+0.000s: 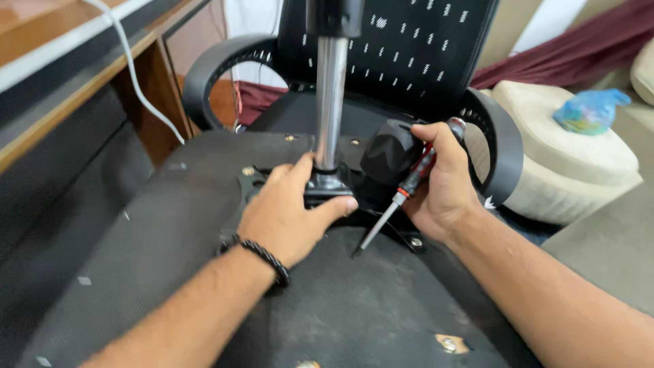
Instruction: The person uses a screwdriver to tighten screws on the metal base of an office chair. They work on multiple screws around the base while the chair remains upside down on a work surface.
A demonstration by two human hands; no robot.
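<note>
An office chair lies turned over, and the black underside of its seat point(170, 252) faces up to the camera. From the middle of this underside a shiny metal gas cylinder point(330, 95) stands up. All places here are told from this cylinder.

The left hand point(289, 215) is at the foot of the cylinder. Its fingers are closed around the black metal base point(327, 187) there, with the thumb lying along the near edge. A dark braided bracelet point(266, 259) is on this wrist.

The right hand point(439, 184) is just to the right of the cylinder. It is closed on a screwdriver point(409, 187) with a red and black handle, and the fingers also touch a black plastic knob point(388, 153). The thin shaft points down and toward the camera, and its tip rests on the underside.

Behind the cylinder is the black mesh backrest point(409, 48), with curved armrests point(501, 146) on both sides. Far to the right, a blue plastic bag point(589, 109) lies on a cream cushion point(572, 157).
</note>
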